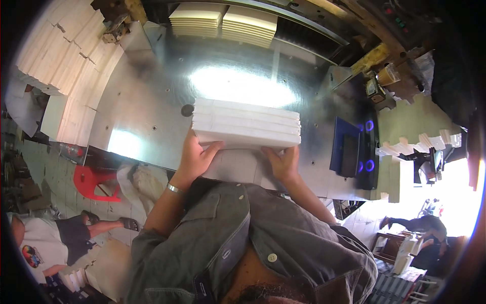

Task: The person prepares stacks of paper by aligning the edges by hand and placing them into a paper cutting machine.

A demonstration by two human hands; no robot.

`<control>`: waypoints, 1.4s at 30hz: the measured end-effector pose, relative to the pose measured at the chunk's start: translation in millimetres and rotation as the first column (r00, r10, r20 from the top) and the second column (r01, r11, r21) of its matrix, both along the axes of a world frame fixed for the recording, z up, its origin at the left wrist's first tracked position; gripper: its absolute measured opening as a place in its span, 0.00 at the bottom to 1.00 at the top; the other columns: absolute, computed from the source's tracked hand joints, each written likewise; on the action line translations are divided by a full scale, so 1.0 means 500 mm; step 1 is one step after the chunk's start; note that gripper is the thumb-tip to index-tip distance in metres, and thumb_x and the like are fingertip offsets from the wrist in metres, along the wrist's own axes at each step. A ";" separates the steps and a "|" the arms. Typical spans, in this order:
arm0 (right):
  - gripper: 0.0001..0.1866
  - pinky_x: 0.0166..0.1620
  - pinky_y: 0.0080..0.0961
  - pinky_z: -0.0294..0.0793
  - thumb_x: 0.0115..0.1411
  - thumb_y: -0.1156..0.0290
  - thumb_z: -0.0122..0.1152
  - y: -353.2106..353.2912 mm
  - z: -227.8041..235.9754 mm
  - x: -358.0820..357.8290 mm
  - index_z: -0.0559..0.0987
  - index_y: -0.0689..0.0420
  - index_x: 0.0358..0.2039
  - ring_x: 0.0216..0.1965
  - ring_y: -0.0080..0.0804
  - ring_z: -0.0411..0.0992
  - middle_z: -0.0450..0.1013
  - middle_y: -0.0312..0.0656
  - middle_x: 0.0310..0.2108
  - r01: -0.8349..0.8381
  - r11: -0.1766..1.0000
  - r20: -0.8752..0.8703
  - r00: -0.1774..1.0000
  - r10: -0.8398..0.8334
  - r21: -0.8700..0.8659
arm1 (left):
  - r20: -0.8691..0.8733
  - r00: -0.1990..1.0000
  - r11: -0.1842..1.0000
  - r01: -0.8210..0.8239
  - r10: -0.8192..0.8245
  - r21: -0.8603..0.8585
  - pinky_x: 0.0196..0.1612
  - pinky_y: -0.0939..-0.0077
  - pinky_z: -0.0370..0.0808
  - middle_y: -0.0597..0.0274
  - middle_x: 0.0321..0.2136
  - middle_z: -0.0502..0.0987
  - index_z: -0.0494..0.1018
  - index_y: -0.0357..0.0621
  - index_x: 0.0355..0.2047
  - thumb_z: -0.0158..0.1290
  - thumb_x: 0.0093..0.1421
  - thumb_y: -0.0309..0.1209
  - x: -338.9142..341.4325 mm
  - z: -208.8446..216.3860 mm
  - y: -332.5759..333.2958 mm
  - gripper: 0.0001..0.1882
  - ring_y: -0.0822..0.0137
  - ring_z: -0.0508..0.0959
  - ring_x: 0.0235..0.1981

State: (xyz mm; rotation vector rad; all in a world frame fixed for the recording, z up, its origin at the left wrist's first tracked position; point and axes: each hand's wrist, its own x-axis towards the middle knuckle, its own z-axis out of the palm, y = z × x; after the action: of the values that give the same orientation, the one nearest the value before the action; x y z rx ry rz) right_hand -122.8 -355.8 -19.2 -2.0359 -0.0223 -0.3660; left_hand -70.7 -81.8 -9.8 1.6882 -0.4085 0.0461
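Note:
A stack of several white paper blocks [246, 120] is held level between my hands, over the front part of a shiny metal work table [162, 96]. My left hand [196, 158] grips the stack's near left corner, thumb pressed along the near side. At the near right corner my right hand [283, 163] holds on in the same way. Most of the other fingers are hidden behind or beneath the paper. Whether the stack touches the table, I cannot tell.
Two stacks of cream paper blocks [248, 25] stand at the table's back, beneath a machine frame. Tall paper piles [76, 45] line the left. To the right are a dark blue panel [344, 147] and purple-lit rings [369, 165]. A red stool [93, 183] and a person [55, 243] are lower left.

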 end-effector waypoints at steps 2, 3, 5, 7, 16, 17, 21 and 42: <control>0.27 0.59 0.39 0.71 0.55 0.79 0.72 0.019 0.007 -0.017 0.73 0.64 0.55 0.57 0.46 0.71 0.71 0.53 0.56 0.040 0.983 -0.088 0.996 -0.025 0.181 | -0.057 0.998 0.997 -0.023 0.019 -0.070 0.57 0.68 0.73 0.51 0.52 0.76 0.63 0.32 0.63 0.65 0.61 0.25 -0.005 0.004 -0.010 0.33 0.64 0.77 0.53; 0.26 0.58 0.37 0.72 0.58 0.80 0.70 0.030 0.012 -0.024 0.72 0.64 0.56 0.55 0.41 0.73 0.73 0.50 0.55 0.095 0.931 -0.180 0.983 -0.033 0.354 | -0.077 0.997 0.991 -0.028 0.018 -0.134 0.57 0.68 0.73 0.51 0.52 0.76 0.63 0.32 0.63 0.64 0.61 0.24 -0.013 0.002 -0.012 0.32 0.64 0.77 0.53; 0.26 0.58 0.34 0.72 0.59 0.80 0.70 0.041 0.035 -0.023 0.71 0.64 0.57 0.54 0.38 0.73 0.73 0.48 0.54 0.136 0.932 -0.256 0.965 -0.050 0.335 | -0.100 0.995 0.980 -0.038 0.019 -0.196 0.57 0.68 0.73 0.51 0.53 0.76 0.63 0.32 0.63 0.63 0.62 0.24 -0.023 -0.010 -0.015 0.32 0.64 0.77 0.53; 0.26 0.57 0.32 0.73 0.60 0.81 0.69 0.053 0.029 -0.031 0.69 0.64 0.58 0.54 0.34 0.73 0.74 0.46 0.54 0.188 0.932 -0.336 0.939 -0.078 0.309 | -0.068 0.998 0.987 -0.025 0.015 -0.159 0.63 0.67 0.68 0.52 0.56 0.74 0.60 0.31 0.64 0.60 0.64 0.18 -0.033 -0.031 -0.020 0.31 0.64 0.74 0.58; 0.31 0.56 0.34 0.74 0.53 0.77 0.75 -0.024 -0.027 -0.004 0.74 0.63 0.57 0.53 0.35 0.74 0.75 0.46 0.53 0.030 0.983 -0.165 0.986 0.001 0.182 | -0.114 0.983 0.989 0.134 -0.141 -0.067 0.61 0.69 0.71 0.51 0.59 0.73 0.61 0.30 0.65 0.66 0.60 0.25 0.009 -0.005 0.030 0.37 0.62 0.74 0.58; 0.29 0.56 0.34 0.74 0.51 0.76 0.77 -0.032 -0.008 0.007 0.77 0.62 0.54 0.52 0.36 0.75 0.77 0.46 0.51 -0.065 0.988 -0.183 0.979 0.091 0.143 | -0.123 0.979 0.986 0.162 -0.165 -0.033 0.61 0.69 0.71 0.50 0.59 0.72 0.61 0.30 0.65 0.66 0.59 0.25 0.014 -0.002 0.035 0.37 0.62 0.74 0.58; 0.22 0.55 0.37 0.76 0.48 0.74 0.79 -0.017 0.033 0.005 0.84 0.57 0.46 0.49 0.40 0.79 0.81 0.44 0.47 -0.116 0.990 -0.264 0.955 0.132 0.076 | 0.031 0.984 0.963 0.164 -0.174 0.214 0.57 0.68 0.74 0.52 0.54 0.78 0.74 0.35 0.56 0.70 0.55 0.28 0.030 0.004 0.023 0.30 0.57 0.78 0.55; 0.48 0.64 0.40 0.69 0.45 0.71 0.82 -0.006 0.026 -0.024 0.65 0.58 0.65 0.63 0.51 0.68 0.70 0.51 0.60 -0.098 0.993 -0.228 0.970 0.081 -0.061 | -0.224 0.966 0.943 0.190 -0.130 0.272 0.53 0.68 0.77 0.56 0.46 0.82 0.77 0.30 0.49 0.68 0.60 0.28 -0.010 -0.014 0.033 0.20 0.65 0.80 0.49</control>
State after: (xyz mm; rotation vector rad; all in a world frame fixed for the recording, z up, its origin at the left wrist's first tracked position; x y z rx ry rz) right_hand -134.7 -358.6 -6.1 -2.1283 0.0121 -0.0773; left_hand -75.8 -65.2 -17.0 1.9217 -0.4120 -0.3194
